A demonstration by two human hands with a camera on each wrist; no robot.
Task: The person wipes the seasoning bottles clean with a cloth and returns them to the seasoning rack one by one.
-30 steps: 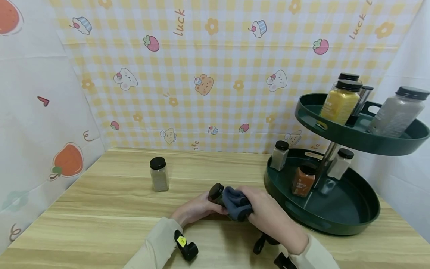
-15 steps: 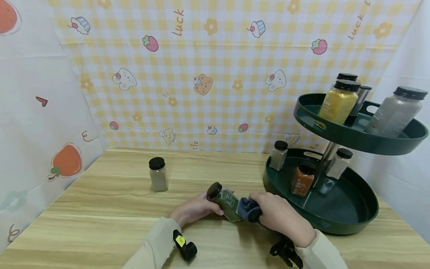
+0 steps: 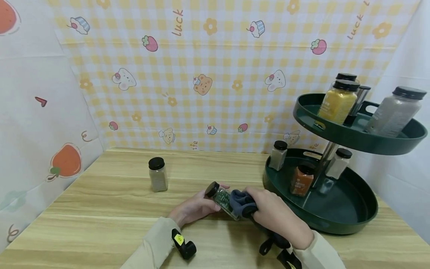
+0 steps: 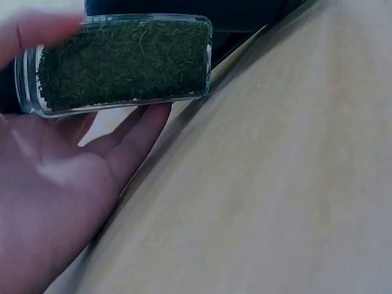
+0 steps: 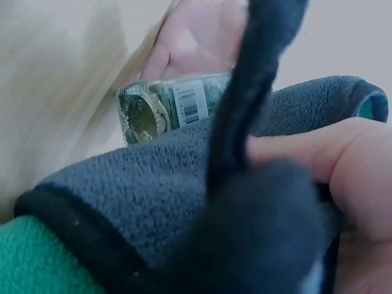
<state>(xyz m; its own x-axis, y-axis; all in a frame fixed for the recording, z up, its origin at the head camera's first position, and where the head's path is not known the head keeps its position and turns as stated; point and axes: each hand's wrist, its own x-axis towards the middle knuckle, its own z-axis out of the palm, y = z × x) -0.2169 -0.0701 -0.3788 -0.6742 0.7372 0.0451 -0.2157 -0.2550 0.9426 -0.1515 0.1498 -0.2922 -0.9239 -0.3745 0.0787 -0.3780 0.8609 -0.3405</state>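
A glass spice jar of green dried herbs with a black lid lies tilted in my left hand, gripped near its lid end. In the left wrist view the jar shows its flake-filled side, with thumb above and fingers below. My right hand grips a bunched grey-blue cloth against the jar's lower part. Seen from the right wrist, the cloth has dark edging and a green patch, and covers part of the jar, whose base and barcode label show.
A black-lidded jar stands on the wooden table to the left. At the right stands a two-tier dark green rack. Its lower tray holds an orange-red jar and pale jars; the upper one holds a yellow jar and a large grey jar.
My right hand and the cloth moved right along the jar to its base, then back left over its side. The left hand keeps its grip on the jar, which shifted slightly.
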